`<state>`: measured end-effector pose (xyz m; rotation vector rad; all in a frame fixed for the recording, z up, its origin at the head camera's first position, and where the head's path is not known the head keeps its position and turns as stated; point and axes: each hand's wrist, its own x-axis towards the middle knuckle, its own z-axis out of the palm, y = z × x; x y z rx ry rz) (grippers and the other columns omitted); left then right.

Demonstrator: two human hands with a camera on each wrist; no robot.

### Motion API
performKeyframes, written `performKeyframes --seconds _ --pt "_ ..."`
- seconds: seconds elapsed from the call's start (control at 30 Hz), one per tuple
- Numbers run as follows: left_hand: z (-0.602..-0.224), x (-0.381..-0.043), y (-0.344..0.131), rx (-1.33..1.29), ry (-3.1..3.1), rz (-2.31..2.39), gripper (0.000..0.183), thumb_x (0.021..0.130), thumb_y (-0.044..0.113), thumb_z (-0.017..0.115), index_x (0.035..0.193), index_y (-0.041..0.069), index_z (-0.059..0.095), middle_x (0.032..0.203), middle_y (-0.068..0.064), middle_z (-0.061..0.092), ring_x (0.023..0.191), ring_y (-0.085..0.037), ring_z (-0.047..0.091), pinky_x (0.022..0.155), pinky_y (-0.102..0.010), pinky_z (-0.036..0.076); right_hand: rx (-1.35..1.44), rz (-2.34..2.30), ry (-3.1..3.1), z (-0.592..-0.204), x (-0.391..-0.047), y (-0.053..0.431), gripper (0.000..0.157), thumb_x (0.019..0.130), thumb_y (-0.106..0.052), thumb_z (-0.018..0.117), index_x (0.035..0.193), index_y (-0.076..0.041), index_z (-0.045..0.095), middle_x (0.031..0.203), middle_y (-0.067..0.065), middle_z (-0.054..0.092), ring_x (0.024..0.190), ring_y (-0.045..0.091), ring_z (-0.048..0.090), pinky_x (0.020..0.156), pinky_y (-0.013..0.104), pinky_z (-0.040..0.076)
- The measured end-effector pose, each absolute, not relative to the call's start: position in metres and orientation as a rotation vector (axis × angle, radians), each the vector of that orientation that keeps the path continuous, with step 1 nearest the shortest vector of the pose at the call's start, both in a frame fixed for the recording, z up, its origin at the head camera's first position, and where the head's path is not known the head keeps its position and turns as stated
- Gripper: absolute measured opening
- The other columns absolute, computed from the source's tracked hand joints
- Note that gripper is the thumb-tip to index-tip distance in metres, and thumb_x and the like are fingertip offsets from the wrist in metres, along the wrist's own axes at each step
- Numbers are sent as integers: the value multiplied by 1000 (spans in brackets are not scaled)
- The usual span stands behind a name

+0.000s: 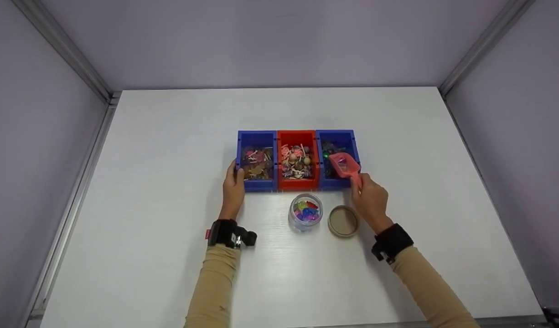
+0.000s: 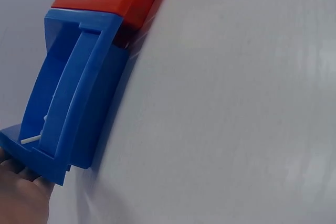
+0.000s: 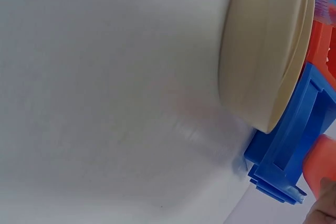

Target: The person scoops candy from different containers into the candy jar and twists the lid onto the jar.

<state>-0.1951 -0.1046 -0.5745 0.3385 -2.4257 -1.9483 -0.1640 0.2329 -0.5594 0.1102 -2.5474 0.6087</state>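
My right hand grips the handle of a pink scoop. The scoop's bowl is over the right blue bin, with some clear, shiny pieces in it. That bin holds dark green pieces, partly hidden by the scoop. At the other end, my left hand holds the outer side of the left blue bin, thumb near its front corner. In front of the bins stands a clear jar, uncapped, with colourful translucent pieces inside. A beige round lid lies right of the jar, close to my right wrist.
Between the blue bins sits a red bin with lollipops and round candies. The left blue bin contains wrapped pieces and sticks. All three bins stand side by side on a white table, enclosed by grey panels at the back and sides.
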Motion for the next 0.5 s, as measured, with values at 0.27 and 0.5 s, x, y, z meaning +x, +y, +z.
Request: performKeyframes --seconds 0.27,0.5 --pt "-568 -165 -92 223 -2365 -1813 55 100 8 45 152 3 25 160 -15 26 151 -30 21 125 -44 20 160 668 -2538 -554 -152 235 23 90 -17 65 90 5 63 55 9 49 49 17 38 48 27 25" --pt "-561 -134 -73 64 -2345 -1672 54 96 3 51 146 -2 33 159 -19 26 149 -34 24 122 -48 25 192 734 -2521 -547 -141 237 21 89 -16 67 94 4 66 56 8 50 51 13 35 50 23 25"
